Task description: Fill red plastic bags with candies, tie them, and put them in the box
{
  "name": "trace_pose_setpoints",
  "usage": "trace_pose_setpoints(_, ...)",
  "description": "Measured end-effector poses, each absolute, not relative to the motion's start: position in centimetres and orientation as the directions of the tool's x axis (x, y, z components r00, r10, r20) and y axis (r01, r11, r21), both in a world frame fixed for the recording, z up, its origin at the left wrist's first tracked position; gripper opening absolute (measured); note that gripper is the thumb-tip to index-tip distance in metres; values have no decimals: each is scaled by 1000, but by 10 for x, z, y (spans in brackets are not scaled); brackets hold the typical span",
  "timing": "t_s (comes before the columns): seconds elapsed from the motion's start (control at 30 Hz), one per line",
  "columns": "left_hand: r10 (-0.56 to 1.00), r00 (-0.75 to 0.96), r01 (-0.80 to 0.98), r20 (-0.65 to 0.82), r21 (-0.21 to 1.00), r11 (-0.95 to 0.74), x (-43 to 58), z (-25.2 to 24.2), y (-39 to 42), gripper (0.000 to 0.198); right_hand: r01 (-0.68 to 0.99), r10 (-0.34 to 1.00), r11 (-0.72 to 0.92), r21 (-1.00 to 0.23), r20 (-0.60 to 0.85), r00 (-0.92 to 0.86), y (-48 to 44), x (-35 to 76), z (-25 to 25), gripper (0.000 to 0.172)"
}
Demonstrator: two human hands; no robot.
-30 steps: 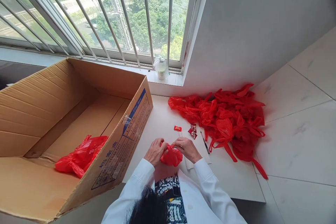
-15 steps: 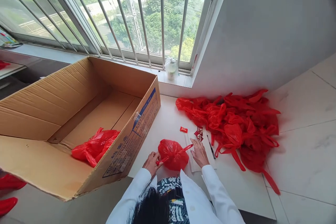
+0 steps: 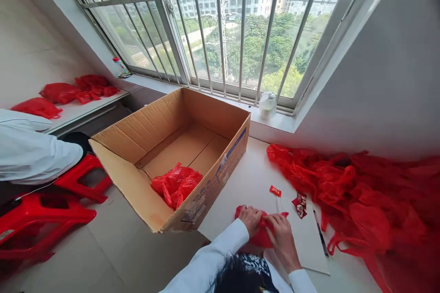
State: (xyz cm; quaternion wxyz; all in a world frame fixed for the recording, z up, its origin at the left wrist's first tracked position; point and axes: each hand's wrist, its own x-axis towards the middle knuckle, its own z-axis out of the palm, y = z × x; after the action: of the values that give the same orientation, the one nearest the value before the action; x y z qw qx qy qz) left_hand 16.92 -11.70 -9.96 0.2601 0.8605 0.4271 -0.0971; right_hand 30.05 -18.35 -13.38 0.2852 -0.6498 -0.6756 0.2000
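Note:
A filled red plastic bag (image 3: 260,239) rests on the white table close to my body, partly hidden under both hands. My left hand (image 3: 250,218) is closed on the bag's top at its left side. Close beside it, my right hand (image 3: 280,233) has its fingers pinched on the bag's gathered top. Beyond them lie a small red packet (image 3: 275,191) and some dark red wrappers (image 3: 300,204). A black pen (image 3: 321,233) lies to the right on white paper (image 3: 305,252).
At my left stands an open cardboard box (image 3: 192,146) with a red bag (image 3: 177,185) inside. Red plastic bags (image 3: 371,206) are heaped on the right. Farther left are red stools (image 3: 44,219) and a person's white sleeve (image 3: 37,155). A barred window is ahead.
My hands have come together over the bag; before, they were apart, pulling its two handles outward. The view has swung left and up, bringing the stools and another person into sight.

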Motion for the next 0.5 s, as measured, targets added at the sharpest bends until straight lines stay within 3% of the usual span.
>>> trace_pose_setpoints(0.13, 780, 534, 823, -325, 409, -393, 148, -36, -120, 18, 684, 957, 95, -723, 255, 136, -177, 306, -97, 32)
trace_pose_setpoints(0.27, 905, 412, 826, -104, 462, -323, 92, 82, -126, 4, 647, 944, 20, -762, 228, 240, -168, 313, -70, 36)
trace_pose_setpoints(0.37, 967, 223, 835, 120, 489, -253, 32, 174, -119, 17, 653, 965, 101, -750, 234, 119, -156, 323, -67, 32)
trace_pose_setpoints(0.5, 951, 80, 958, 298, 240, -156, -43, 238, -75, 25, 602, 955, 295, -742, 212, -207, -143, 329, -78, 23)
